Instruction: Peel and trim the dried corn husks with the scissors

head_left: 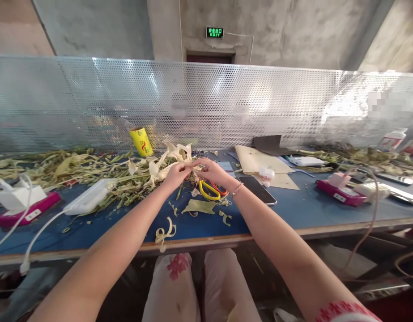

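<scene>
My left hand (176, 174) is closed in a pinch, with a pale dried husk (184, 154) rising just behind its fingertips. Meeting it from the other side, my right hand (211, 171) has its fingers pressed together at the same spot; what lies between them is too small to make out. Scissors with yellow and red handles (209, 191) rest on the table under my right hand. Nearer to me lie a flat greenish husk piece (199, 206) and curled pale strips (166, 232). A heap of dried stalks and leaves (125, 188) spreads to the left.
A yellow tube (141, 141) stands by the perforated metal screen (209, 98). A phone (257, 190) and beige paper (260, 161) lie to the right. Magenta power strips (340, 192) with hanging cables sit on both sides. A white power bank-like block (88, 197) is at left.
</scene>
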Demonstrator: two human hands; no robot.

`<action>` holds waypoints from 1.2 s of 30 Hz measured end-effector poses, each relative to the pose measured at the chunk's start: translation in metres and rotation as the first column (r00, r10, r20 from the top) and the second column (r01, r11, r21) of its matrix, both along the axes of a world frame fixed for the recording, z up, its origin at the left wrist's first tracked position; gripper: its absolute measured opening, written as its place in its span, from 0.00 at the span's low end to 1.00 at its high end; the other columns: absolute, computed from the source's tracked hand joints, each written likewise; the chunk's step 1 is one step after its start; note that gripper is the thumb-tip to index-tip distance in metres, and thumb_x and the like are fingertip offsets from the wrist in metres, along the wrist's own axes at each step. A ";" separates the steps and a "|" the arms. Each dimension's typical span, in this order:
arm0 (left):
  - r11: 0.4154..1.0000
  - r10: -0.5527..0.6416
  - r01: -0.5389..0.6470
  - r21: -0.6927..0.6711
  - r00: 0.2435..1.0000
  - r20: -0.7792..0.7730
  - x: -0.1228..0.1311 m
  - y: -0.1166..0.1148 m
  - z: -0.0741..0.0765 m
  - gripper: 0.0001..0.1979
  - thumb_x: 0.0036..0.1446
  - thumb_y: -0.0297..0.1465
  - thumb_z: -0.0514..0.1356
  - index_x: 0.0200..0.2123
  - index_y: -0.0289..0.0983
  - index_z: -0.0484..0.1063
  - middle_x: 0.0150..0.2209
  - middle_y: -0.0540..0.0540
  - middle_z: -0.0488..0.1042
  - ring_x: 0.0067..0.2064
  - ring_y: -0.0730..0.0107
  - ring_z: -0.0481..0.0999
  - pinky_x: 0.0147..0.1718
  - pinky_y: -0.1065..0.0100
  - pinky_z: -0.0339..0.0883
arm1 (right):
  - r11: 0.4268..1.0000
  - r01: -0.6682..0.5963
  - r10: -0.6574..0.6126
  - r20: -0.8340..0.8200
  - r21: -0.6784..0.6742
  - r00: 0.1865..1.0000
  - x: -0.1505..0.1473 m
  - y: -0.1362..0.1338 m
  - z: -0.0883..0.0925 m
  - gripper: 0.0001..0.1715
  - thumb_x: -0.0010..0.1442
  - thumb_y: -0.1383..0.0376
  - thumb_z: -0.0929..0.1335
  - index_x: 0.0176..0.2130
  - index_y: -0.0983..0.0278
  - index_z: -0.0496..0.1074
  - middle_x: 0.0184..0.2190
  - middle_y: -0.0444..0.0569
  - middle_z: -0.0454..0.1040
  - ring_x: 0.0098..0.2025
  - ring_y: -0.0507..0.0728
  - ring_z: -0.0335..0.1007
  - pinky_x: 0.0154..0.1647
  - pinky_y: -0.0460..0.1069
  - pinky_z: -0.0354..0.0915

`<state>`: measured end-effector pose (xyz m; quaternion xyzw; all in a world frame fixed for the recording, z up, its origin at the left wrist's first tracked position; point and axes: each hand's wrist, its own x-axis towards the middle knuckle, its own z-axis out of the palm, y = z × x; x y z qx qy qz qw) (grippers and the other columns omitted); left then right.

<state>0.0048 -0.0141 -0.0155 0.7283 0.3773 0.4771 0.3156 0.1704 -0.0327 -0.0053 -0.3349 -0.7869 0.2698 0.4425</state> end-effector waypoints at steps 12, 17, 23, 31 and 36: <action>0.995 -0.009 0.024 0.092 0.988 -0.156 0.001 -0.010 0.006 0.10 0.46 0.31 0.54 0.16 0.37 0.61 0.17 0.53 0.59 0.21 0.75 0.59 0.23 0.71 0.52 | 0.988 0.070 -0.102 -0.240 -0.141 0.965 -0.014 0.009 -0.010 0.12 0.51 0.58 0.65 0.25 0.63 0.62 0.19 0.39 0.64 0.21 0.48 0.61 0.23 0.45 0.62; 0.988 0.003 0.026 0.154 0.982 -0.186 0.000 -0.013 0.007 0.09 0.49 0.32 0.53 0.19 0.37 0.61 0.18 0.53 0.59 0.23 0.74 0.59 0.24 0.70 0.52 | 0.968 -0.008 -0.079 -0.335 -0.249 0.939 -0.017 0.008 -0.008 0.14 0.46 0.58 0.69 0.26 0.63 0.61 0.19 0.38 0.65 0.21 0.47 0.62 0.23 0.44 0.63; 0.985 -0.044 0.083 0.152 0.969 -0.244 0.000 -0.015 0.007 0.10 0.51 0.36 0.54 0.24 0.36 0.60 0.20 0.54 0.54 0.22 0.76 0.56 0.23 0.71 0.50 | 0.957 -0.072 -0.036 -0.362 -0.280 0.932 -0.016 0.008 -0.008 0.15 0.45 0.59 0.70 0.30 0.62 0.61 0.19 0.37 0.65 0.21 0.47 0.63 0.25 0.45 0.64; 0.972 0.055 0.020 0.232 0.948 -0.314 0.001 -0.010 0.005 0.13 0.51 0.35 0.52 0.19 0.37 0.56 0.18 0.54 0.54 0.22 0.77 0.54 0.22 0.71 0.49 | 0.988 0.089 -0.123 -0.298 -0.125 0.947 -0.016 0.011 -0.013 0.26 0.50 0.62 0.67 0.47 0.60 0.56 0.20 0.35 0.63 0.21 0.49 0.62 0.25 0.47 0.63; 0.970 0.088 -0.010 0.244 0.946 -0.312 0.003 -0.011 0.005 0.12 0.50 0.35 0.52 0.19 0.37 0.56 0.17 0.55 0.53 0.21 0.77 0.53 0.21 0.72 0.47 | 0.938 0.302 -0.260 -0.233 0.171 0.937 -0.014 0.006 -0.010 0.29 0.50 0.65 0.68 0.52 0.60 0.58 0.29 0.42 0.61 0.26 0.49 0.58 0.30 0.49 0.63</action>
